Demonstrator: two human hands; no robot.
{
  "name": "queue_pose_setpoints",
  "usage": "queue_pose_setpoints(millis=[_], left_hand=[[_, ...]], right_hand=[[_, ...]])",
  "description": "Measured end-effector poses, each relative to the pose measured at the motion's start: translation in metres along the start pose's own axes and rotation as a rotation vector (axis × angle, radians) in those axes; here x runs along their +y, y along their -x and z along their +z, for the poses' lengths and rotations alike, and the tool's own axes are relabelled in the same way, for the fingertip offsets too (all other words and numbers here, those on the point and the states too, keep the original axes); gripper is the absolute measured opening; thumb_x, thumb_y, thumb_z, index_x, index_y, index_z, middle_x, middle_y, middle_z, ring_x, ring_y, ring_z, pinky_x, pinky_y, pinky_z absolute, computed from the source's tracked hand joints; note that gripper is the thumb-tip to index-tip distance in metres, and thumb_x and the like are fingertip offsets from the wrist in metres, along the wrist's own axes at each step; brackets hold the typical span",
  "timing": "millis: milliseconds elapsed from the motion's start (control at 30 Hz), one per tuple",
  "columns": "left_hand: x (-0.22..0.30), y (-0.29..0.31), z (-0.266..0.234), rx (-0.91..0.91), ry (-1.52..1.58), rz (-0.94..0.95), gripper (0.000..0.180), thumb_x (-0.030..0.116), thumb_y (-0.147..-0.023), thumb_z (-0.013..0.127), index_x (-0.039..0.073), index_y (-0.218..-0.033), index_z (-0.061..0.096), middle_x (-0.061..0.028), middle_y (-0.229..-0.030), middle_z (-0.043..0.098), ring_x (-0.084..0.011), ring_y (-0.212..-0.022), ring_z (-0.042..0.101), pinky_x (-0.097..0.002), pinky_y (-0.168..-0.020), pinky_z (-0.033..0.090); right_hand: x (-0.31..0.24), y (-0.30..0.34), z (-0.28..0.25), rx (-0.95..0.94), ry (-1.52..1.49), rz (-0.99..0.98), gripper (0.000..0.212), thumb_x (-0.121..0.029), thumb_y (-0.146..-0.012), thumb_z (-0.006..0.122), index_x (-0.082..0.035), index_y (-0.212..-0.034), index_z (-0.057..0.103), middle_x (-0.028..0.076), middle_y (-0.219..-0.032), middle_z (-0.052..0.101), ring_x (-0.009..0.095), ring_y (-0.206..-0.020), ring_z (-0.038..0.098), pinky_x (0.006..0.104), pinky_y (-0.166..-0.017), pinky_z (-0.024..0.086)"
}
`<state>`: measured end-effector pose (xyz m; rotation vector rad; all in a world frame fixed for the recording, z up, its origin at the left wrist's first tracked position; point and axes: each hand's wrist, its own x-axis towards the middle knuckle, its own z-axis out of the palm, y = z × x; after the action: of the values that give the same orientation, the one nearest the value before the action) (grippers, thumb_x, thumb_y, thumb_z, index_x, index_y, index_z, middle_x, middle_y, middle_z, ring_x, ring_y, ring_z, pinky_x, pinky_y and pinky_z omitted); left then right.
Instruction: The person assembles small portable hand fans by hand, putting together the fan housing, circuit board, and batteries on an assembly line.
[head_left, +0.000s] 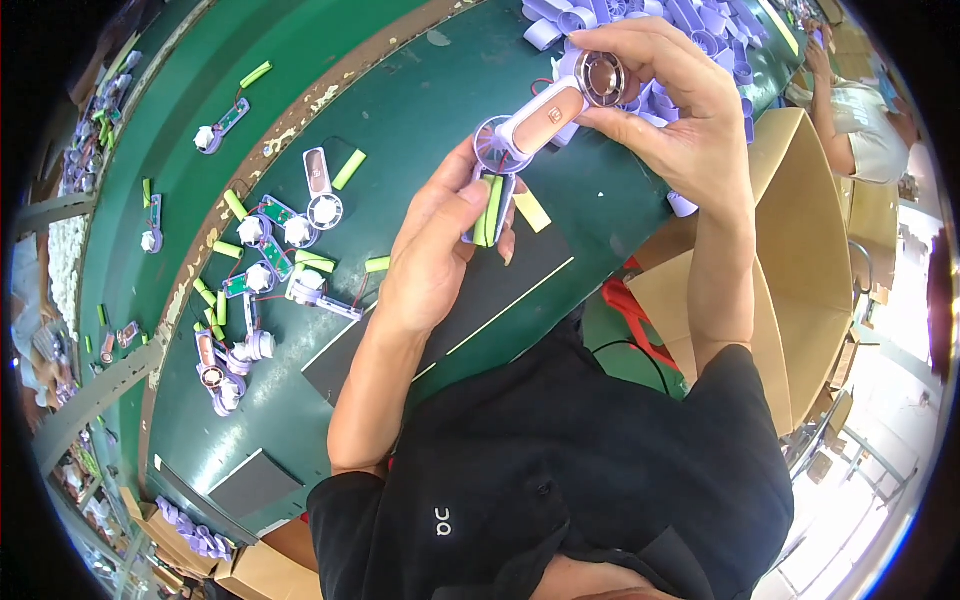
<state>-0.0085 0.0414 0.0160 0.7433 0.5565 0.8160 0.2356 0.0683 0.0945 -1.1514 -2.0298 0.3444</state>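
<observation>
My left hand (428,265) is closed around a purple fan back shell (495,143) with its round grille upward. Green battery cells (488,212) lie along the shell's handle, with my thumb on them. My right hand (690,125) pinches a small fan's front half (548,120) by its round end between thumb and fingers. That half has a pinkish panel and a ring around a dark disc. Its lower end overlaps the back shell's grille, and a thin red wire shows beside it. Whether the two halves are fastened cannot be seen.
Purple shells (690,35) are heaped at the far right of the green table (400,130). Several wired fan assemblies (265,255) lie at left. A black mat (500,300) lies before me. A green belt (215,65) runs beyond. A cardboard box (800,260) stands right.
</observation>
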Motion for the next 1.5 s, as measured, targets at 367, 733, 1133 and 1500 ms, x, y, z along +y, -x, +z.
queue_pose_setpoints(millis=[367,733,1133,1500], left_hand=[[-0.007,0.011,0.004,0.041,-0.357,0.172,0.064,0.022,-0.114,0.042,0.006,-0.169,0.013,-0.0072,-0.116,0.062,-0.0078,-0.079,0.05,-0.021,-0.06,0.038],[-0.01,0.009,0.007,0.105,-0.417,0.265,0.057,0.02,-0.114,0.043,0.006,-0.166,0.023,-0.0061,-0.112,0.062,-0.0075,-0.074,0.051,-0.0212,-0.061,0.039],[0.002,0.019,0.008,0.13,-0.477,0.227,0.056,0.008,-0.111,0.041,0.004,-0.165,0.027,-0.0058,-0.113,0.062,-0.0067,-0.072,0.049,-0.0215,-0.061,0.042],[0.002,0.03,0.001,0.071,-0.256,0.156,0.065,0.009,-0.107,0.046,0.002,-0.167,0.022,-0.0037,-0.12,0.06,-0.009,-0.083,0.051,-0.0233,-0.071,0.043]], right_hand=[[-0.013,0.018,0.0,0.044,0.053,0.017,0.048,-0.004,-0.072,0.09,0.0,-0.118,0.075,0.009,-0.114,0.07,0.014,-0.091,0.066,0.0258,-0.077,0.052],[-0.013,0.017,0.006,0.082,-0.008,-0.03,0.047,-0.006,-0.074,0.091,-0.005,-0.118,0.076,0.004,-0.106,0.072,0.013,-0.08,0.063,0.0264,-0.07,0.052],[-0.013,0.027,0.03,-0.091,-0.193,0.037,0.041,-0.015,-0.079,0.088,-0.007,-0.117,0.076,0.011,-0.121,0.067,0.027,-0.113,0.065,0.0375,-0.092,0.053],[-0.023,0.014,0.058,-0.164,-0.381,0.071,0.01,-0.004,-0.083,0.081,-0.001,-0.089,0.074,0.013,-0.119,0.068,0.02,-0.093,0.065,0.0344,-0.088,0.051]])
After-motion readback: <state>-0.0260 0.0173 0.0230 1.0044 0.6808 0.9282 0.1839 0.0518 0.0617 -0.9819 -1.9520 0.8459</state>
